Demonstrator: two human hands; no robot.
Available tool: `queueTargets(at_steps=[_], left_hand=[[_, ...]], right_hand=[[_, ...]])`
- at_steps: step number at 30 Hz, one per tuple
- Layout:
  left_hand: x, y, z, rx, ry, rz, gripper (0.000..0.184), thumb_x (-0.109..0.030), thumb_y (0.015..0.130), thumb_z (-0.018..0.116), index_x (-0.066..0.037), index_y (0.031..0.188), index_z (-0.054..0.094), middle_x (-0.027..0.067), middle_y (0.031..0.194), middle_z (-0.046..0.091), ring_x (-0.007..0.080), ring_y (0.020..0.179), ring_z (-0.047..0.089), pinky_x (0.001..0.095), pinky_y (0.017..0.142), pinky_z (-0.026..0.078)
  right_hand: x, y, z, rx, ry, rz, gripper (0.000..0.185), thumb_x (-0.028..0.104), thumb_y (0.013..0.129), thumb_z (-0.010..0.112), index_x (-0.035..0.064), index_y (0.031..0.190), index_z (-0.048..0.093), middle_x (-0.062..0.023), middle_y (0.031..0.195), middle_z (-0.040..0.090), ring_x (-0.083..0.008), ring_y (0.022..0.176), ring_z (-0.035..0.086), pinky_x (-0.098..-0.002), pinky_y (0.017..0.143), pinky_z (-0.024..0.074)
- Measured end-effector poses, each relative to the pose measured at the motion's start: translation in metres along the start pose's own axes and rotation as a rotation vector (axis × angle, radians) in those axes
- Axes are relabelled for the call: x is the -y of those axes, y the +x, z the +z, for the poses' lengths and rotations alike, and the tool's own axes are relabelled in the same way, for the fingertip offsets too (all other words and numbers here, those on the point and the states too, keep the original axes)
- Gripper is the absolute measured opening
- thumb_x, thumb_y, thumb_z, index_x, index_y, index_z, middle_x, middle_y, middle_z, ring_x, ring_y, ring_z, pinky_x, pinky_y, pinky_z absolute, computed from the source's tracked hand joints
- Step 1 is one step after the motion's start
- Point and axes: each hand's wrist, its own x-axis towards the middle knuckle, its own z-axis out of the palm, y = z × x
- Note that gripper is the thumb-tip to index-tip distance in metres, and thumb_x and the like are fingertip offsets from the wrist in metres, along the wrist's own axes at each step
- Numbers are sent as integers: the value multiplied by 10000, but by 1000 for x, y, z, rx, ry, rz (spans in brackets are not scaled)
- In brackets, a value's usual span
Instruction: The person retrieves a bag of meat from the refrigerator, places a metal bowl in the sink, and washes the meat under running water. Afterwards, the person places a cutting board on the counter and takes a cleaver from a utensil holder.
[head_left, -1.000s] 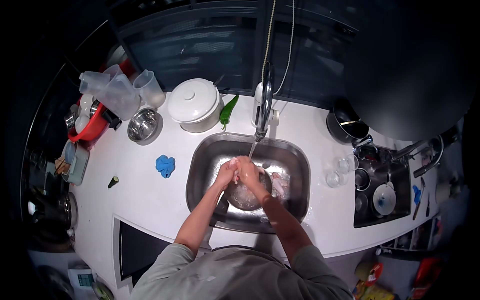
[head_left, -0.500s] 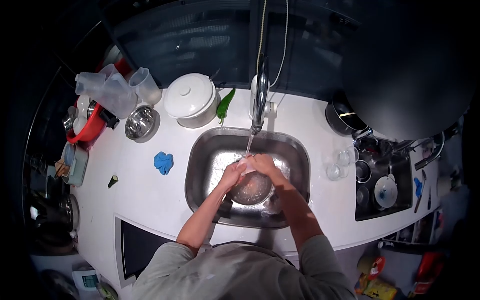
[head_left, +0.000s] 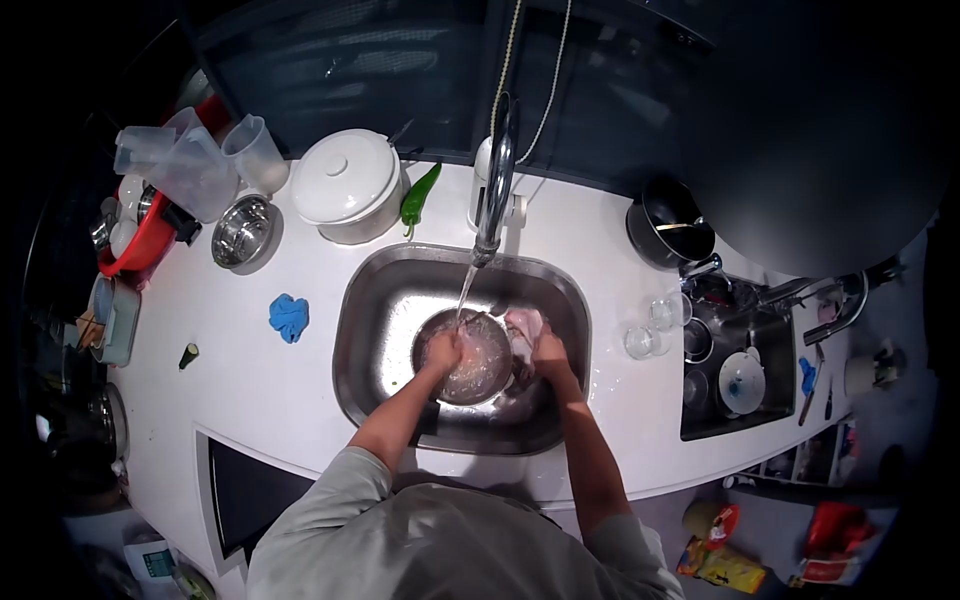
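Water runs from the tap (head_left: 498, 190) into a metal bowl (head_left: 488, 388) standing in the steel sink (head_left: 365, 300). My left hand (head_left: 442, 351) reaches into this bowl beside the stream. Its fingers are hidden in bubbly water, so what they hold, if anything, does not show. To the right of the bowl, my right hand (head_left: 548, 356) is closed on a pale pink piece of raw meat (head_left: 522, 326), over the sink's right side.
Left of the sink are a blue cloth (head_left: 289, 317), a metal bowl (head_left: 242, 232) and a vegetable end (head_left: 189, 355). Behind stand a lidded white pot (head_left: 346, 185) and a green pepper (head_left: 421, 200). Glasses (head_left: 650, 330) and a second sink (head_left: 705, 415) are rightward.
My hands were together on the pink piece under the stream. Now they are apart: my right hand has carried it rightward, and my left has gone down into the bowl. The view has shifted slightly.
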Motion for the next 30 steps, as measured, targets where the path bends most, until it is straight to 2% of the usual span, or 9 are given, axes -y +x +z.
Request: queueTargets(at_steps=[4, 7, 14, 17, 18, 21, 22, 25, 30], left_hand=[[-20, -17, 14, -91, 292, -36, 375, -284, 756, 654, -18, 1016, 608, 179, 1012, 617, 338, 994, 581, 406, 891, 449], [-32, -15, 15, 7, 287, -132, 436, -311, 741, 667, 4, 1036, 599, 191, 1040, 619, 334, 1001, 587, 412, 884, 456], [-3, 5, 13, 336, 122, -114, 457, -335, 763, 647, 10, 1057, 592, 222, 1063, 609, 344, 1016, 584, 420, 861, 461], [-23, -4, -23, 199, -118, -60, 412, -314, 820, 609, 15, 1065, 575, 196, 1025, 628, 315, 968, 607, 401, 829, 467], [-30, -8, -35, 136, -200, -28, 389, -303, 844, 593, 15, 1068, 569, 183, 1009, 637, 297, 944, 619, 390, 814, 471], [-4, 8, -41, 155, -719, 65, 295, -248, 909, 529, -4, 1072, 553, 114, 944, 634, 196, 863, 609, 321, 759, 473], [-16, 1, -56, 175, -894, 34, 245, -214, 932, 497, -31, 1090, 543, 64, 910, 605, 122, 836, 564, 264, 722, 463], [-38, -6, -89, 94, -900, -31, 245, -201, 932, 493, -29, 1104, 525, 65, 947, 595, 126, 835, 573, 262, 731, 466], [-39, 15, -89, -159, -866, -66, 241, -235, 948, 470, -46, 1086, 525, 72, 860, 594, 132, 742, 568, 282, 639, 470]], right_hand=[[-45, 2, 36, -12, 62, 128, 1019, 395, 690, 725, -128, 1341, 141, -318, 1202, 448, -421, 1122, 480, -419, 909, 436], [-43, -3, 58, -194, 117, 146, 849, 355, 753, 663, -119, 1309, 231, -290, 1158, 470, -444, 1049, 495, -448, 887, 429], [-34, 18, 118, -759, -145, -702, 580, 239, 739, 674, -15, 1215, 460, -257, 1180, 479, -420, 1092, 474, -449, 928, 398], [41, -3, 90, -119, 209, -336, 518, 300, 801, 621, -43, 1156, 463, -263, 1144, 490, -419, 1094, 466, -448, 944, 383], [45, 10, 104, -99, 138, -267, 555, 310, 804, 650, -49, 1178, 454, -242, 1151, 510, -375, 1081, 511, -418, 905, 427], [63, 33, 102, 79, 398, -377, 628, 393, 825, 625, -27, 1248, 429, -166, 1117, 544, -265, 1057, 537, -369, 872, 458], [75, 31, 90, 346, 718, -311, 538, 319, 847, 629, -27, 1217, 447, -98, 1050, 568, -181, 910, 595, -302, 732, 511], [109, 23, 62, 454, 766, -63, 412, 226, 858, 623, -3, 1171, 484, -43, 947, 586, -149, 743, 621, -242, 635, 512], [136, 25, 37, 256, -12, -358, 448, 351, 752, 667, -30, 978, 596, -146, 874, 647, -269, 708, 645, -380, 706, 517]])
